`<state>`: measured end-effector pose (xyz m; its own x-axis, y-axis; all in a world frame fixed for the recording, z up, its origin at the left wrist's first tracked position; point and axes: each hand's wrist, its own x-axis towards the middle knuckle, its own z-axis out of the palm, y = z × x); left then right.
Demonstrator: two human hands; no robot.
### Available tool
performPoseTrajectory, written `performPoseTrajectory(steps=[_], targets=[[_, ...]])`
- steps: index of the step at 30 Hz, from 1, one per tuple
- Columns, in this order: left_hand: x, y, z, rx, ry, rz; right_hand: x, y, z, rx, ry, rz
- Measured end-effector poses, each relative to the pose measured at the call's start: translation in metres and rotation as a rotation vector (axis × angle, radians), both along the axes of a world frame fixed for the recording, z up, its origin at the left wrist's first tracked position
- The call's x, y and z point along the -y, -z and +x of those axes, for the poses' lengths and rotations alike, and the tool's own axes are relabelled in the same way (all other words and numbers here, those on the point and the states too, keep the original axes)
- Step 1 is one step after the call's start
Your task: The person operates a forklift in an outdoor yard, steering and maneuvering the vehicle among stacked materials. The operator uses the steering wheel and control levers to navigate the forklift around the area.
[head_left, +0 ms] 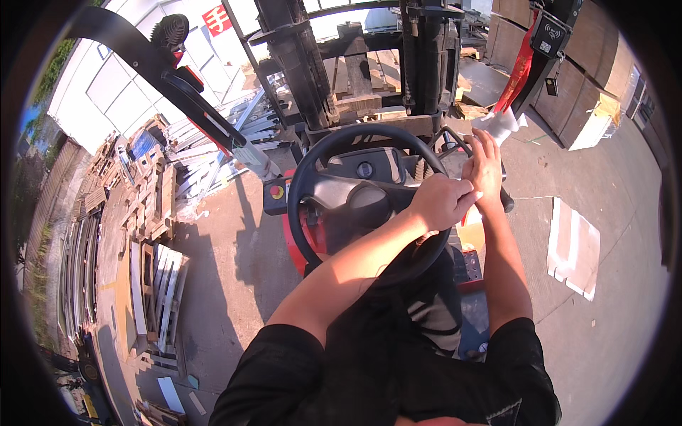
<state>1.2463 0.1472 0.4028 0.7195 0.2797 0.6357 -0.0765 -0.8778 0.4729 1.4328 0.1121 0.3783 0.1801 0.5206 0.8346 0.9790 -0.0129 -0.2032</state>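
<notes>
Crossed arms at a forklift's steering wheel (368, 204). The wheel sits before the torso and behind the mast (302, 60), with the left forearm lying over the lower right of its rim. We see the left hand (442, 203) curled, its fingers gathered at the right wrist (whether they grip it or merely meet it, we cannot tell). The right hand (485, 165) is unclenched, fingers extended; what lies under its palm is hidden.

We judge the chief hazard to be delayed steering: neither hand visibly grasps the rim, so a sudden turn might go unchecked. The crossed arm could also nudge the black grip (506, 200) beside the right wrist.

Among materials, we note the smooth, circular rim; the mast's straight, dark uprights; rough, slatted wooden pallets (153, 202); a flat, pale sheet (572, 248) on grey floor (220, 291); and a limp red ribbon (518, 71).
</notes>
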Motion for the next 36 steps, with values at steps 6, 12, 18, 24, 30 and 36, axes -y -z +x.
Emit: performPoseTrajectory(steps=[6,12,18,24,30,36], targets=[[-0.180,-0.054,-0.028,0.195,-0.440,-0.217,-0.050,-0.002,0.008,-0.015,-0.029,-0.009],[-0.205,-0.020,-0.174,0.399,-0.653,-0.364,-0.083,0.004,0.018,0.032,-0.015,0.013],[-0.084,0.034,-0.221,0.186,-0.708,-0.363,-0.106,-0.003,0.026,0.043,-0.002,0.022],[-0.037,0.050,-0.149,0.120,-0.300,-0.193,-0.113,-0.011,0.035,0.025,0.024,0.010],[-0.059,0.050,-0.023,0.126,0.000,-0.089,-0.116,-0.007,0.044,0.034,0.015,0.008],[-0.177,-0.022,0.079,0.248,-0.221,-0.008,-0.123,0.000,0.047,0.022,-0.009,0.010]])
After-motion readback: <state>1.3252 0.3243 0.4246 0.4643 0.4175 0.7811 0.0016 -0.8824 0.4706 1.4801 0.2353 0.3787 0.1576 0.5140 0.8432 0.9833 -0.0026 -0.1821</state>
